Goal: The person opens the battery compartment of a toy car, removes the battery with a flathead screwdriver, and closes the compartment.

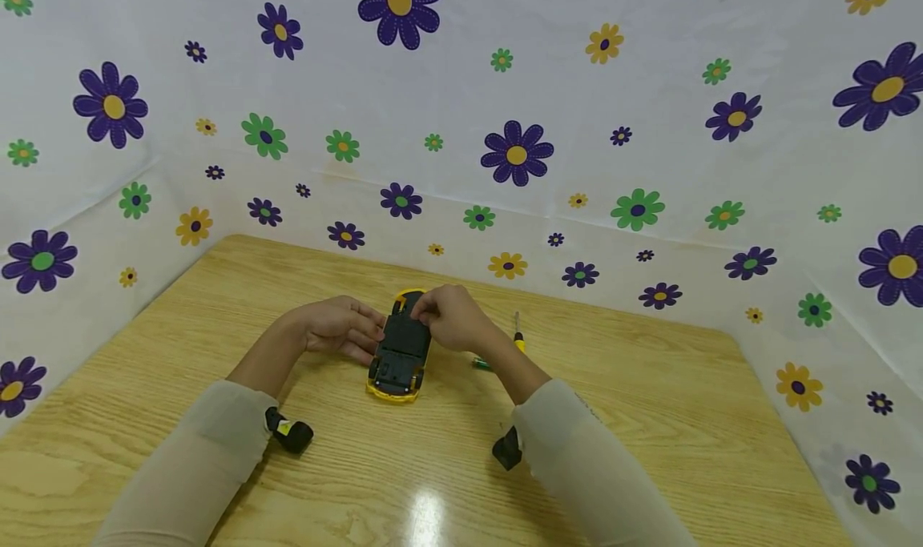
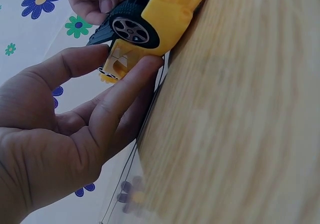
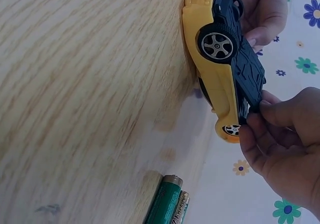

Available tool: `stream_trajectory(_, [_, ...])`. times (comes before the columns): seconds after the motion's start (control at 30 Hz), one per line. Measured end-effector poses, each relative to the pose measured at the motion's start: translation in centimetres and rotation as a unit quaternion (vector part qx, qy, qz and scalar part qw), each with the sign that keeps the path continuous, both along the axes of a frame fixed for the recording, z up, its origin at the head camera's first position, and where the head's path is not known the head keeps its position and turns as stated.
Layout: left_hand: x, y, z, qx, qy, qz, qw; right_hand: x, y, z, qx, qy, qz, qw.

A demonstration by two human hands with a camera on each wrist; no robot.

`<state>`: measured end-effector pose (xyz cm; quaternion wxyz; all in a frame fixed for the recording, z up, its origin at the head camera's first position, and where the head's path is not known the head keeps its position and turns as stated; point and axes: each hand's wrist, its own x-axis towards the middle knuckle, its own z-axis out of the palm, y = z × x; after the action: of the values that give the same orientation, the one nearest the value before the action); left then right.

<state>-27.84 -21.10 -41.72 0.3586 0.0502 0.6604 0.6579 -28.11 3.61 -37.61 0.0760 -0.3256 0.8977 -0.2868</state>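
Observation:
A yellow toy car (image 1: 399, 361) lies upside down on the table with its black underside facing up. My left hand (image 1: 342, 328) holds it from the left; in the left wrist view the thumb and fingers sit either side of the yellow edge behind a wheel (image 2: 131, 29). At the car's far end, my right hand (image 1: 454, 319) pinches the edge of a black panel (image 3: 250, 76) on the underside. Seen from the right wrist, that panel slants out from the yellow body (image 3: 207, 43). Fingers hide part of the pinched edge.
Right of the car, a green battery (image 3: 167, 200) lies beside another one (image 3: 181, 210). A screwdriver (image 1: 518, 340) with a yellow and black handle lies beyond my right forearm. Flower-printed cloth (image 1: 433, 90) surrounds the wooden table (image 1: 649, 419) at the back and sides.

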Motion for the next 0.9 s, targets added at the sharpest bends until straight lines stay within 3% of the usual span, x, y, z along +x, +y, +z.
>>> stream_trajectory(0.57, [0.00, -0.04, -0.12, -0.006, 0.004, 0.005, 1.0000, -0.12, -0.44, 0.27, 0.029, 0.029, 0.016, 0.9990])
stream_trajectory(0.9, [-0.10, -0.08, -0.15, -0.005, -0.001, 0.009, 0.9999, -0.13, -0.28, 0.66, 0.042, 0.022, 0.021, 0.9987])
